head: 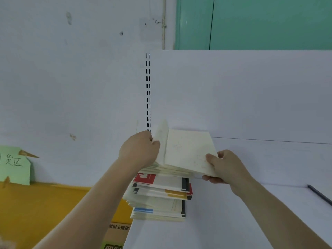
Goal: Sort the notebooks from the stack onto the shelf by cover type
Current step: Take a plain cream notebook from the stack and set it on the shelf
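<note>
A tall stack of notebooks [159, 200] stands at the left end of the white shelf [251, 203]; covers show red, orange, blue and black marks. On top lies a cream notebook [186, 151], tilted up off the stack. My left hand [138, 150] grips its left edge, where a cover or page [162, 139] is lifted and bent upward. My right hand [222, 166] pinches its lower right corner, thumb on top and fingers underneath.
A white back panel with a slotted upright [148, 92] rises behind the shelf. A dark pencil [319, 194] lies at the shelf's right. Left of the shelf are a yellow surface [36, 212], a green paper sign [14, 166] and a cardboard box [116, 234] below.
</note>
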Demonstrator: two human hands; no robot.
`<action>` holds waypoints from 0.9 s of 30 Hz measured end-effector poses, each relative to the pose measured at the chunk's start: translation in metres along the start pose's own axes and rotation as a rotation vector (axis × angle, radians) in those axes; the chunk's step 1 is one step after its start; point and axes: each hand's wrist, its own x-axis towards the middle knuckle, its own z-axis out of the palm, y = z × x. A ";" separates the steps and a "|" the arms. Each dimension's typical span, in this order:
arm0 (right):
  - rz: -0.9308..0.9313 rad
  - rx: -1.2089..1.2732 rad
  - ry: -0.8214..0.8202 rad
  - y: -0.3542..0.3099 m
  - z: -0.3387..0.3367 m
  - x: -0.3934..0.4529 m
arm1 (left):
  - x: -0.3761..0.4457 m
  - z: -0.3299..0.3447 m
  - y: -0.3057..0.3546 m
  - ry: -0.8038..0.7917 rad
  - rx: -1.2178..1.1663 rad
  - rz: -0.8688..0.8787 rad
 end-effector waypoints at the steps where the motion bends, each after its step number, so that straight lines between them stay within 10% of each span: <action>1: -0.011 0.002 0.010 0.001 0.000 0.000 | -0.004 0.003 0.001 0.030 -0.141 0.013; 11: -0.208 0.057 0.181 0.002 0.001 -0.006 | -0.044 0.035 0.023 -0.006 -1.011 -0.010; 27: -0.312 0.126 0.069 -0.004 -0.006 -0.028 | -0.054 0.043 0.023 0.230 -0.933 0.099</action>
